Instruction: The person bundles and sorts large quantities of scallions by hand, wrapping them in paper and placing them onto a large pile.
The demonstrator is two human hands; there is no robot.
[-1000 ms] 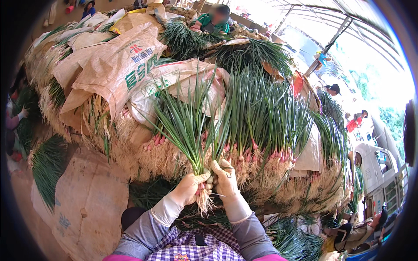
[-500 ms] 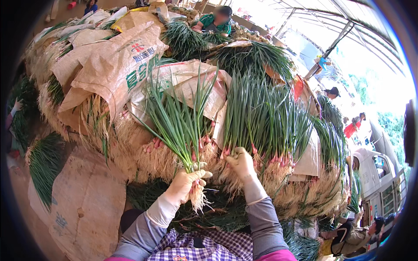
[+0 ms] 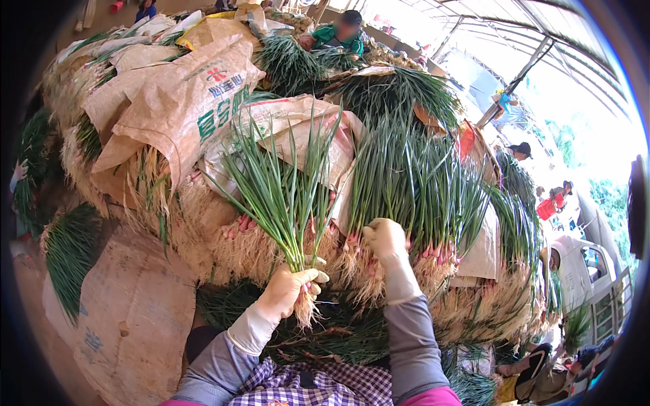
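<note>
By pile (image 3: pixel 421 183), L hand (image 3: pixel 283 292) fingers half-curled round onion bunch (image 3: pixel 292 247); R hand (image 3: pixel 389 242) fingers curled, grip unclear. Prob. light, bendy; hold low.

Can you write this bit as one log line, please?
left hand: gripping onion bunch, roots hanging below | right hand: closed in, beside onion row

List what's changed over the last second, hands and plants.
The right hand has left the bunch of green onions, moving up and to the right, to the bulb ends of the row of green onions; whether its fingers grip one isn't clear. Unchanged: the left hand holds the bunch upright, roots down, and the brown sack lies at left.
</note>
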